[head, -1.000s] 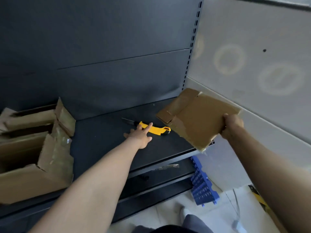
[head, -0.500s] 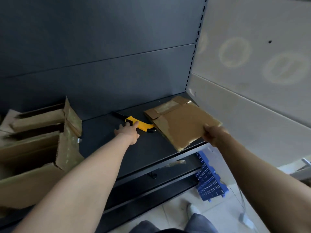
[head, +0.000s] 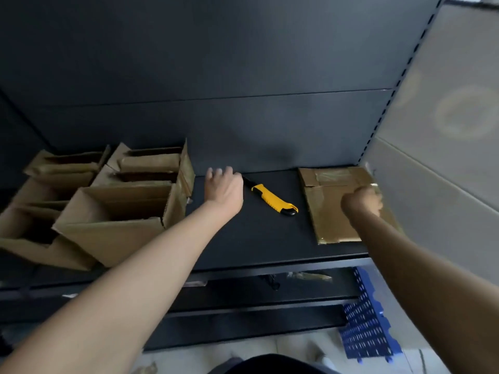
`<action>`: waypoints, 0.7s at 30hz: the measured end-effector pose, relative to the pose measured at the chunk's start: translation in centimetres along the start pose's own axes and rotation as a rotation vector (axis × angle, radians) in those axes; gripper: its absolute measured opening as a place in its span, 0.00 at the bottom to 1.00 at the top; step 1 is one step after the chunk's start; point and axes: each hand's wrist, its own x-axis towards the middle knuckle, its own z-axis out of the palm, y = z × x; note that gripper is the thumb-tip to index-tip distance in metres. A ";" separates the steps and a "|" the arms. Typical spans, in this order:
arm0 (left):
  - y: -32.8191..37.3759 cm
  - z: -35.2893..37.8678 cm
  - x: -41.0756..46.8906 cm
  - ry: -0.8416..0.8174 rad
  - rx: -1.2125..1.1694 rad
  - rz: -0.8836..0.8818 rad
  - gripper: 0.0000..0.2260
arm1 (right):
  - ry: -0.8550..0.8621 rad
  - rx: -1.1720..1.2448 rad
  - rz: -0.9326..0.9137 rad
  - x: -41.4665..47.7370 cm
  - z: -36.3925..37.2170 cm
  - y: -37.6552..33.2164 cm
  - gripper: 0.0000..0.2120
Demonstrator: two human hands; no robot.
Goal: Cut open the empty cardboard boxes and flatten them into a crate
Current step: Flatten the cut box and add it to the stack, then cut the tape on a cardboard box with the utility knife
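Your right hand [head: 361,202] grips the flattened box [head: 330,214], left hand [head: 224,188] is loose, empty: grab the knife [head: 272,198] by handle, not blade.

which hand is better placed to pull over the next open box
Left, probably: the left hand is empty and beside the open boxes; the right hand is across the shelf on the flattened cardboard.

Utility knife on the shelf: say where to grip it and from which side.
Grip the utility knife by its yellow handle, from above at the near, black-capped end; it lies flat and the blade end points back-left toward the left hand.
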 end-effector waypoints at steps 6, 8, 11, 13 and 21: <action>-4.4 -2.0 -3.0 0.116 0.069 -0.349 0.25 | -0.490 -0.141 -0.587 -9.3 4.3 -7.8 0.14; -5.9 -2.0 -3.9 0.031 -0.025 -0.515 0.25 | -0.693 -0.014 -0.532 -11.3 5.8 -9.1 0.13; -7.5 -1.5 -4.9 -0.072 -0.199 -0.648 0.20 | -0.824 -0.072 -0.607 -12.7 7.2 -9.8 0.14; -7.9 -1.5 -5.5 -0.038 -0.224 -0.669 0.18 | -0.875 -0.113 -0.637 -13.1 7.7 -9.9 0.15; -9.6 -8.8 -6.7 0.196 -0.663 -0.900 0.20 | -0.957 -0.017 -0.495 -11.7 7.4 -9.3 0.26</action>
